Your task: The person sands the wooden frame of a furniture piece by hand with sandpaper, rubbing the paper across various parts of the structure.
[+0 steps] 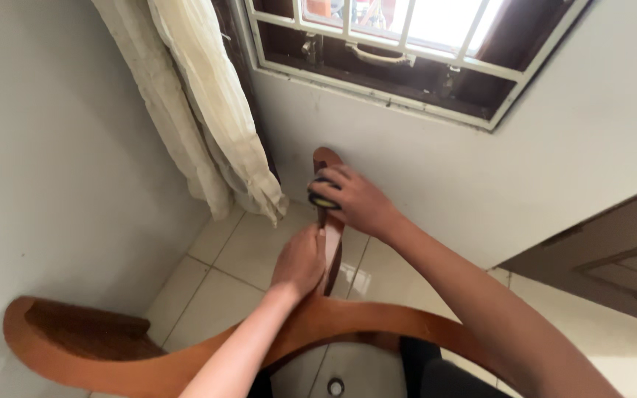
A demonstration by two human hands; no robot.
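Centre frame: left hand (300, 262) clamped around narrow wooden chair part (329, 221); right hand (355, 200) above, fingers closed on small dark-and-yellow sponge (324, 195) pressed against wood. Risked slipping off the thin edge, scuffing the white wall (436, 177) behind.

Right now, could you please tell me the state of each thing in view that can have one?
Left hand: gripping the narrow wooden piece.
Right hand: closed on a small dark and yellow object, pressed near the wooden piece's top.
Curved wooden frame: lying low across the view.
Curtain: hanging, gathered aside.
Window: barred; open or shut unclear.
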